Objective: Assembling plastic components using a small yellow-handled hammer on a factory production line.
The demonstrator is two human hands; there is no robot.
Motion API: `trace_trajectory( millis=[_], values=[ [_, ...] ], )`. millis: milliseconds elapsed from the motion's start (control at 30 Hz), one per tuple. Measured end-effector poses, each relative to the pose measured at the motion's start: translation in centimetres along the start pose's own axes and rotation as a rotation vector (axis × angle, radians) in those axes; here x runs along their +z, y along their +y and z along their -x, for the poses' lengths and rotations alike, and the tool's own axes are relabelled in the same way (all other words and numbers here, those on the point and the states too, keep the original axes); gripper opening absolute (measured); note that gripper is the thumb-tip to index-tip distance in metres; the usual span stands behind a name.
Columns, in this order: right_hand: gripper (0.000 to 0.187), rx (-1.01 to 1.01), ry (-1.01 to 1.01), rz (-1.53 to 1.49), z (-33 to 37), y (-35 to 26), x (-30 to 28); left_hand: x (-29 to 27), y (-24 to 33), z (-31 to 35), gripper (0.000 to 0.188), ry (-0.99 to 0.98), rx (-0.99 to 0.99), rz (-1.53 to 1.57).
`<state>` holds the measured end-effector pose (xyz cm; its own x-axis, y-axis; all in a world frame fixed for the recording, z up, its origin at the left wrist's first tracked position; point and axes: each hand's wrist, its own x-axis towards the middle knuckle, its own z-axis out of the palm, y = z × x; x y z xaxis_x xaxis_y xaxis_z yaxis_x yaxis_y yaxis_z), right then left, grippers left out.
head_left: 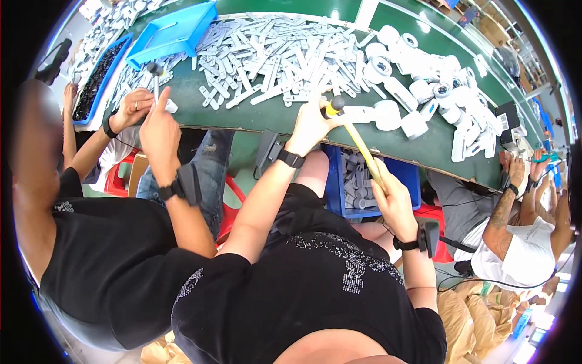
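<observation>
My right hand (pixel 393 197) is wrapped round the yellow handle of a mallet (pixel 362 148). Its black and yellow head is up beside my left hand (pixel 311 125), at the near edge of the green table. The fingers of my left hand are closed on the end of a white plastic part (pixel 357 114), partly hidden behind the mallet head. A round white piece (pixel 387 115) lies at the right of that part. Beyond my left hand spreads a large heap of flat grey-white plastic strips (pixel 273 57).
White round-headed units (pixel 424 85) are piled at the right of the table (pixel 242 118). A blue bin (pixel 407 182) of grey parts stands below the edge. At the left are a blue tray (pixel 170 36) and a co-worker's hand (pixel 160 136) with another mallet. Others sit at the right.
</observation>
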<state>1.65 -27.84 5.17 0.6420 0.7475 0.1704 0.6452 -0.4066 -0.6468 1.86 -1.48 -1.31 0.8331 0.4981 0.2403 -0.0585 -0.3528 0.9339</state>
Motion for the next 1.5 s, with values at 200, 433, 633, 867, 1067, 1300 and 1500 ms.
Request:
trace_trajectory(
  millis=[200,433,633,867,1067,1300,1500],
  values=[
    [0.046,-0.071,0.135,-0.059,0.0,-0.3,0.6,0.3,0.4,0.6,0.078,0.116,0.178,-0.088],
    [0.045,0.002,0.182,-0.107,1.0,1.2,0.5,-0.2,1.5,0.5,0.082,0.031,0.03,0.135],
    [0.046,-0.05,0.268,-0.108,2.1,2.1,-0.1,0.1,1.0,0.5,0.08,0.075,0.077,-0.003],
    [0.046,-0.027,0.135,-0.062,0.6,0.7,1.7,0.3,1.0,0.2,0.082,0.066,0.039,-0.016],
    [0.046,-0.264,0.38,-0.081,1.2,1.8,0.9,0.2,-1.4,0.1,0.081,0.104,0.185,-0.18],
    [0.045,0.014,0.394,-0.153,2.8,2.4,-1.7,0.7,0.5,1.0,0.046,0.068,0.41,-0.309],
    [0.048,0.259,0.391,-0.47,5.3,2.9,-1.3,0.6,4.2,3.8,0.042,-0.176,-0.347,0.7]
  ],
)
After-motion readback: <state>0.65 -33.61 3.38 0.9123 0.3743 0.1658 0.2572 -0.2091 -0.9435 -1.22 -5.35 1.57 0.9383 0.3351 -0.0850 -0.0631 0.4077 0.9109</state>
